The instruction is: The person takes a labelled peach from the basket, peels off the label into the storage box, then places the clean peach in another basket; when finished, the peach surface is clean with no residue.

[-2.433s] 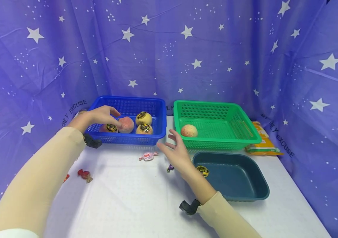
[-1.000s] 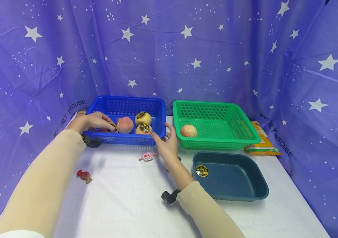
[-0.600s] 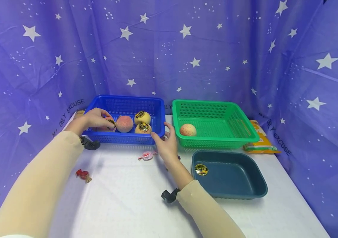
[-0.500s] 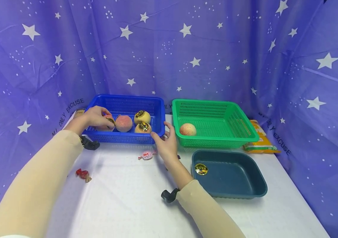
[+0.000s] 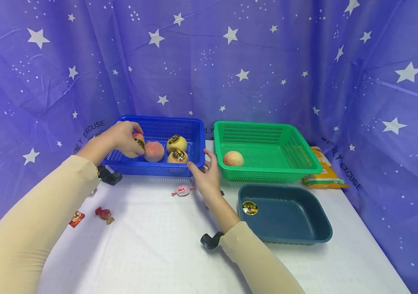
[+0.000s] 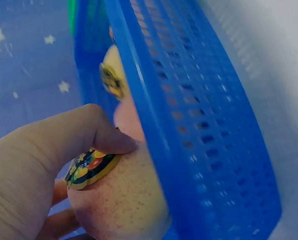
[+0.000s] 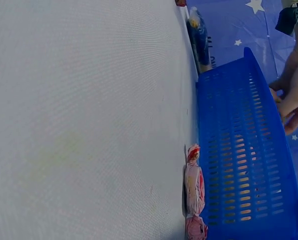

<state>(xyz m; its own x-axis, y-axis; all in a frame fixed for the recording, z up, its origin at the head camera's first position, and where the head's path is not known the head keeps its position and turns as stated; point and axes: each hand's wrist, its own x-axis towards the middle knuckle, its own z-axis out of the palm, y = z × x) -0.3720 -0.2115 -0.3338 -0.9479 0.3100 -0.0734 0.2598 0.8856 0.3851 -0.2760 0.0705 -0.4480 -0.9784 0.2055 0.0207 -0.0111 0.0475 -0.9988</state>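
L hand (image 5: pixel 120 136) is at the left end of the blue basket (image 5: pixel 146 169), centre-left of the frame, fingers curled round a stickered peach (image 6: pixel 121 197). In the L wrist view its thumb lies over the top, by the black-and-gold sticker (image 6: pixel 93 167). The peach is just inside the near wall; can't tell if it's clear of the basket floor. R hand (image 5: pixel 206 175), mid-frame, has the basket's near right corner btw. thumb & fingers, prob. steadying it: thin plastic, looks light, could skid w/o that.

Beside the held one sits a pinkish peach (image 5: pixel 154 152), then a rear yellow fruit (image 5: pixel 177 143) & front yellow fruit (image 5: pixel 177 157). Right of centre there's a green basket (image 5: pixel 253 174) w/ a lone pale peach (image 5: pixel 233 158), & below it a dark tray (image 5: pixel 286 220) on the white worktop (image 5: pixel 150 253). A pink candy (image 5: pixel 183 190) lies near the blue basket's front.

Handling, my guess: the stickered peach has modest weight, fuzzy so not v. slippery, but bruises easily. Best hold = round its widest part, fingers spread, thumb opposite, light squeeze. Don't dig fingertips in or bear on the sticker; it's smoother & might peel.
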